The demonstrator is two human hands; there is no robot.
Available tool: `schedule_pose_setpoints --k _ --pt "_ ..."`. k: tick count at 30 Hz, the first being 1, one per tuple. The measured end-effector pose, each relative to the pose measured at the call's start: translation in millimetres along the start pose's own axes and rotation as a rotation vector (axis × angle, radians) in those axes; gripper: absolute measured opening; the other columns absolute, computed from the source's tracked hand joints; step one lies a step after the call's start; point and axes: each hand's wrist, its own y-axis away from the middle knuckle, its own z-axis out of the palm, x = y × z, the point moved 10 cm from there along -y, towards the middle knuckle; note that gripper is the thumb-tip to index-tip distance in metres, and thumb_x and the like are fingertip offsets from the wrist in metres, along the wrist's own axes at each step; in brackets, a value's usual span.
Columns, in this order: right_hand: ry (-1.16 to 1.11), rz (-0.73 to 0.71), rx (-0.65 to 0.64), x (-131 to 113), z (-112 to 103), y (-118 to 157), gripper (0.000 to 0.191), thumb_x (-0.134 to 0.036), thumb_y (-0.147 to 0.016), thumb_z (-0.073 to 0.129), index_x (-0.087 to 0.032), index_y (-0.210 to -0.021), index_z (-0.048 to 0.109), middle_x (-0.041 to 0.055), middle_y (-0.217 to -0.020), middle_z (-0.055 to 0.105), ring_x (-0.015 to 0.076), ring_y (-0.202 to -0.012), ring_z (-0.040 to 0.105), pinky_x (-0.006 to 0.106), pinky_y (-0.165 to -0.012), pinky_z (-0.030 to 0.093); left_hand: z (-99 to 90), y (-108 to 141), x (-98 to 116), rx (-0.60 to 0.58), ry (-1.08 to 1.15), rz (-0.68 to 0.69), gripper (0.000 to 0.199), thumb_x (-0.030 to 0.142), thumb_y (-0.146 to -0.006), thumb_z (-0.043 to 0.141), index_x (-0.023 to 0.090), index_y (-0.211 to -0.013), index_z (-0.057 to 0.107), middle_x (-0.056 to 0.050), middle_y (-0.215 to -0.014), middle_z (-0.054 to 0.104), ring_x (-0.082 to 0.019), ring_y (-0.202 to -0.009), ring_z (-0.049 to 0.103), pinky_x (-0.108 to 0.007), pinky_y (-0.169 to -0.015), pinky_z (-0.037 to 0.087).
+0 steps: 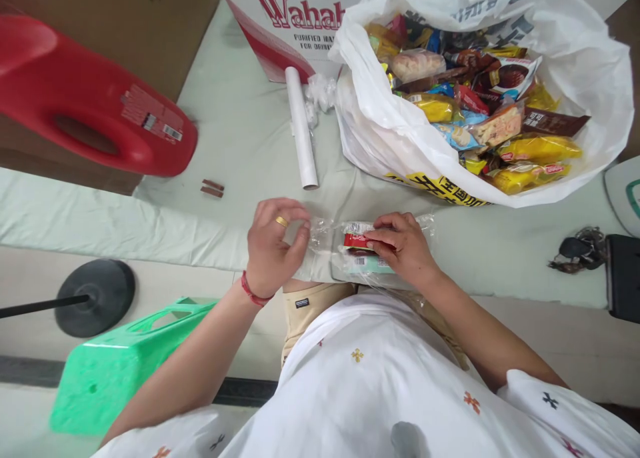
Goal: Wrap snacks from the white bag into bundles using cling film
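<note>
A clear plastic bag (323, 235) lies at the front edge of the cloth-covered table, with small packages inside or under it. One is a red and white packet (354, 239), another a pale green one (367, 265). My left hand (275, 245), with a gold ring, is at the bag's left end, thumb and forefinger pinched near the film; what they grip is too small to tell. My right hand (400, 245) rests on the packets from the right, fingers bent over them. Behind is a large white bag (400, 138) full of wrapped snacks (435, 106).
A white roll (301, 131) and crumpled plastic (321, 93) lie before a Wahaha carton (295, 25). At left are a red jug (165, 131), two brown strips (212, 189) and a green stool (110, 365). Dark keys (577, 250) and a black object (623, 278) are at right.
</note>
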Motion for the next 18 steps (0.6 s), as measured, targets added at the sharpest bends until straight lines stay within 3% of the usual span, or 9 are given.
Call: schedule_pose_setpoints --k 3,5,7,11,14,18 --pt "0.001 -0.015 0.023 -1.7 -2.3 -0.5 0.019 -0.027 -0.098 0.071 -0.032 -0.110 0.085 0.0071 -0.114 0.073 0.0248 -0.099 0.056 0.043 -0.090 0.050 25.9 -10.9 53.9 -0.245 0.335 0.256 0.024 0.016 -0.097 0.052 0.022 -0.107 0.072 -0.007 -0.116 0.076 -0.021 -0.117 0.069 -0.038 -0.106 0.054" --pt "0.002 -0.020 0.021 -2.6 -2.3 -0.6 0.020 -0.027 -0.098 0.070 -0.031 -0.111 0.085 0.0074 -0.115 0.073 0.0252 -0.099 0.056 0.044 -0.089 0.050 49.5 -19.8 68.9 -0.397 0.454 0.289 0.030 0.015 -0.099 0.047 0.020 -0.113 0.073 -0.008 -0.119 0.077 -0.020 -0.117 0.071 -0.034 -0.105 0.055" --pt "0.013 -0.024 0.014 -3.4 -2.0 -0.5 0.022 -0.026 -0.098 0.070 -0.032 -0.112 0.084 0.0073 -0.115 0.073 0.0256 -0.099 0.056 0.045 -0.090 0.050 76.2 -29.8 65.7 -0.517 0.443 0.238 0.031 0.017 -0.098 0.048 0.018 -0.114 0.074 -0.008 -0.116 0.078 -0.018 -0.108 0.073 -0.031 -0.098 0.056" --pt "0.028 -0.019 0.007 -3.5 -1.9 -0.3 0.022 -0.026 -0.098 0.069 -0.033 -0.113 0.084 0.0069 -0.115 0.072 0.0261 -0.101 0.056 0.044 -0.090 0.050 117.5 -36.9 37.5 -0.733 0.322 0.083 0.032 0.020 -0.093 0.050 0.017 -0.110 0.077 -0.002 -0.093 0.080 -0.014 -0.080 0.072 -0.025 -0.079 0.056" --pt "0.023 -0.015 0.000 -3.1 -0.7 -0.2 0.021 -0.026 -0.098 0.069 -0.033 -0.112 0.084 0.0069 -0.116 0.072 0.0260 -0.102 0.056 0.044 -0.090 0.049 125.3 -30.9 28.7 -0.835 0.324 0.073 0.029 0.019 -0.089 0.056 0.018 -0.106 0.079 -0.001 -0.094 0.081 -0.014 -0.081 0.072 -0.024 -0.080 0.056" --pt "0.020 -0.005 0.003 -2.8 -0.6 -0.7 0.019 -0.027 -0.097 0.071 -0.032 -0.110 0.084 0.0064 -0.116 0.072 0.0262 -0.101 0.056 0.044 -0.091 0.048 119.3 -22.9 29.5 -0.813 0.472 0.089 0.027 0.027 -0.089 0.065 0.019 -0.110 0.080 -0.006 -0.109 0.082 -0.018 -0.096 0.075 -0.027 -0.089 0.059"
